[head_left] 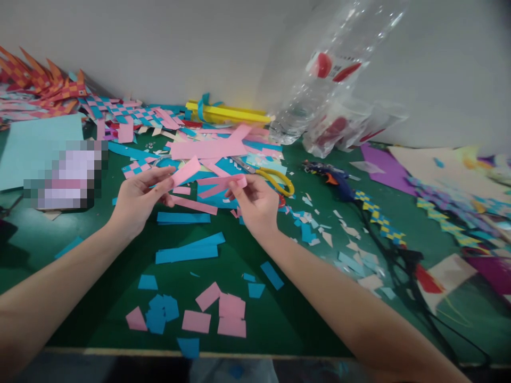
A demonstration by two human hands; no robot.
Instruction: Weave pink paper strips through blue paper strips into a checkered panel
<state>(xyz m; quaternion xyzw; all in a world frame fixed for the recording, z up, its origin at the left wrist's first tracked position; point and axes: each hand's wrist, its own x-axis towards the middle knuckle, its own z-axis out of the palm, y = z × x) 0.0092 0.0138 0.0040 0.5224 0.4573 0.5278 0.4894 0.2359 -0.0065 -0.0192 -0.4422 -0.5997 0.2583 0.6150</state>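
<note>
Between thumb and fingers, my left hand [146,194] pinches a short pink paper strip [187,171] that tilts up to the right. My right hand [255,202] is closed on another pink paper strip [217,183], whose free end points left toward the first. The two strips are apart. Just behind my right hand lie yellow-handled scissors [275,178], with their blades partly over paper. Below the hands, blue paper strips [187,252] rest on the green table [120,298]. Nearer the front edge are cut pink pieces [232,307] and blue pieces [162,313].
Woven paper pieces [136,114] are heaped at the back left, near a blurred-out phone-like object [67,178]. A clear plastic bottle [331,69] and plastic cups [339,125] stand at the back. On the right are a glue gun [331,178] with its cable and paper scraps [351,229].
</note>
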